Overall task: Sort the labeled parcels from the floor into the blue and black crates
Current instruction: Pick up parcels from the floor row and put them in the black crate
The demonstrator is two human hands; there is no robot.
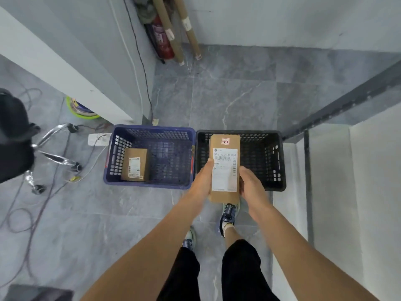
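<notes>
Holding a brown cardboard parcel (224, 168) between both hands, we have our bare forearms stretched forward and down. Our left hand (202, 181) clasps its left long edge, thumb lying on the white shipping label; our right hand (251, 187) clasps the right edge lower down, fingers wrapped behind. The parcel sits label up, long axis pointing away from us, a small red sticker at its far end.

Beneath and beyond our hands stands the black crate (260, 161), its near rim partly covered by the parcel; what we can see of its inside is bare mesh. Touching it, left of our left hand, is the blue crate (165, 157), with a second labeled parcel (135, 167) resting in its left part and open room beside that.

Both crates stand on a grey marbled tile floor (217, 101). Right of our right hand rises a pale ledge with a dark rail. Far left are an office chair base (52, 153) and loose cables. Ahead, cardboard tubes (173, 31) lean in the corner of the wall beside a red extinguisher.
</notes>
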